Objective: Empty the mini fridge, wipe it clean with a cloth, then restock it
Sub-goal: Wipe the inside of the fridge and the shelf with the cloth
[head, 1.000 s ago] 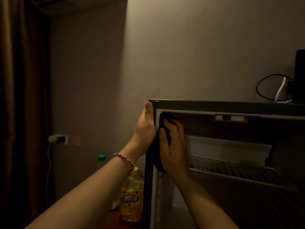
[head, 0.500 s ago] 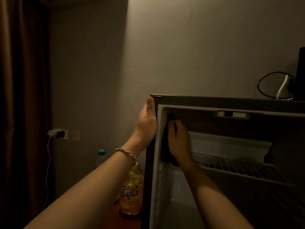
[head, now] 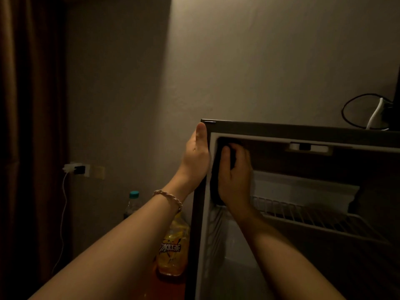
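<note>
The mini fridge (head: 303, 129) stands open in dim light, its white inside bare apart from a wire shelf (head: 313, 215). My left hand (head: 198, 154) lies flat against the fridge's outer left side near the top corner, thumb pointing up. My right hand (head: 234, 174) is inside the fridge and presses a dark cloth (head: 215, 185) against the inner left wall just under the top. Most of the cloth is hidden behind my hand.
A yellow drink bottle (head: 172, 250) and a bottle with a teal cap (head: 132, 202) stand on the floor left of the fridge. A charger with a white cable (head: 74, 168) is plugged into the wall. Cables (head: 363, 111) lie on the fridge top at the right.
My right hand has slid the cloth up the inner left wall towards the top corner. My left hand keeps its place on the fridge's outer side.
</note>
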